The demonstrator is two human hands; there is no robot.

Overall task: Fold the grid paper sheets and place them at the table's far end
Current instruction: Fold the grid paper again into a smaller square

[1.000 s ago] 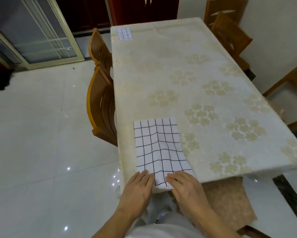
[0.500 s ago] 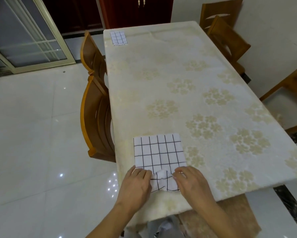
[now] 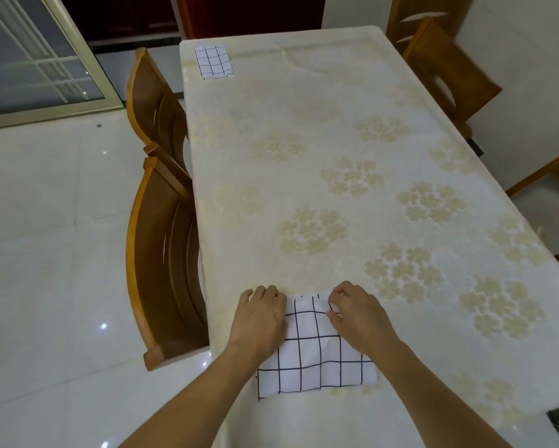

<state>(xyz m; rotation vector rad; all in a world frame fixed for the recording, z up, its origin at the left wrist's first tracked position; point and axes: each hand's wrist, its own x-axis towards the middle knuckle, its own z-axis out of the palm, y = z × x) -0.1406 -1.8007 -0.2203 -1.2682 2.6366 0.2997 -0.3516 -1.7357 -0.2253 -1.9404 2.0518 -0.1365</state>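
A white grid paper sheet (image 3: 313, 357) with black lines lies folded over on itself near the table's front left edge. My left hand (image 3: 258, 318) rests flat on its far left corner. My right hand (image 3: 355, 312) pinches the far right corner of the upper layer between fingers and thumb. A smaller folded grid paper (image 3: 213, 62) lies at the far left corner of the table (image 3: 320, 163), which wears a cream cloth with pale flower prints.
Two wooden chairs (image 3: 162, 240) stand tucked along the table's left side, more chairs (image 3: 446, 66) along the right. A glossy white tiled floor (image 3: 52, 253) spreads left, with a glass door (image 3: 29, 56) at the back.
Both hands lifted the sheet's near edge and carried it away from me onto the far edge, halving the sheet. The camera moved forward over the table.
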